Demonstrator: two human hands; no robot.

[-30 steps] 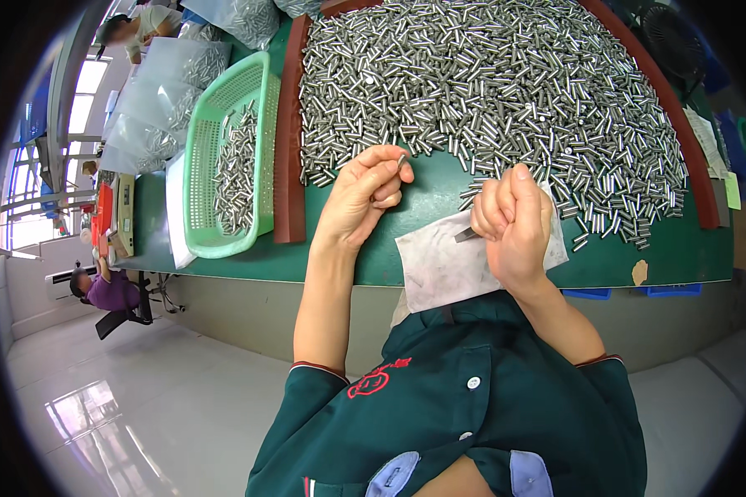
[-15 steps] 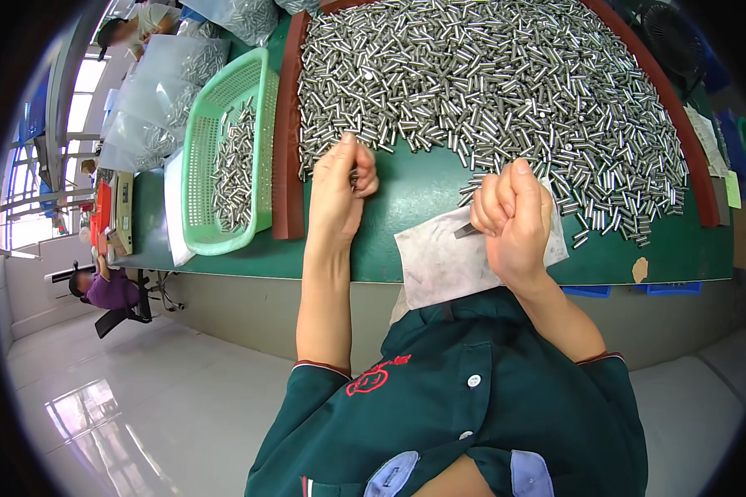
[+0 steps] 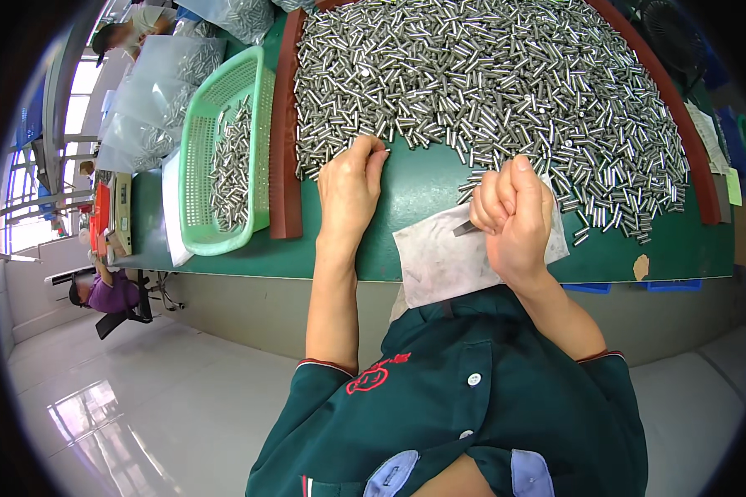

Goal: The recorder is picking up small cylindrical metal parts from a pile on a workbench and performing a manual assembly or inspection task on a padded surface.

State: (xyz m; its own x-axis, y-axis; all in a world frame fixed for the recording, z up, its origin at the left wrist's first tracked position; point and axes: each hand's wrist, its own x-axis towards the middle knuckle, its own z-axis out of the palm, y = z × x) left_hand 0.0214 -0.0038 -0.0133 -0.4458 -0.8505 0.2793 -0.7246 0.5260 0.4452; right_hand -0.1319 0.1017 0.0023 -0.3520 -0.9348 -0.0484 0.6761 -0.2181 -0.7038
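Note:
My left hand [image 3: 350,186] is at the near edge of a wide pile of short steel pins [image 3: 489,74], back of the hand up. Its thumb and forefinger are pinched together, and a small shiny tip like a pin end shows between them. My right hand [image 3: 518,219] is closed, with its curled fingers turned upward, above a smudged white cloth [image 3: 435,265]. From its fist sticks out the end of a dark flat metal strip [image 3: 464,228]; the rest of the strip is hidden in the fingers.
Red-brown bars [image 3: 286,166] border the pile on the green table [image 3: 414,178]. To the left stands a green plastic basket [image 3: 192,195] holding more pins, beside clear bags of pins [image 3: 153,108]. A scale [image 3: 120,211] and two other people are farther left.
My left hand has turned from a loose fist to a palm-down pinch and shifted slightly right along the pile's edge. My right hand has stayed almost still.

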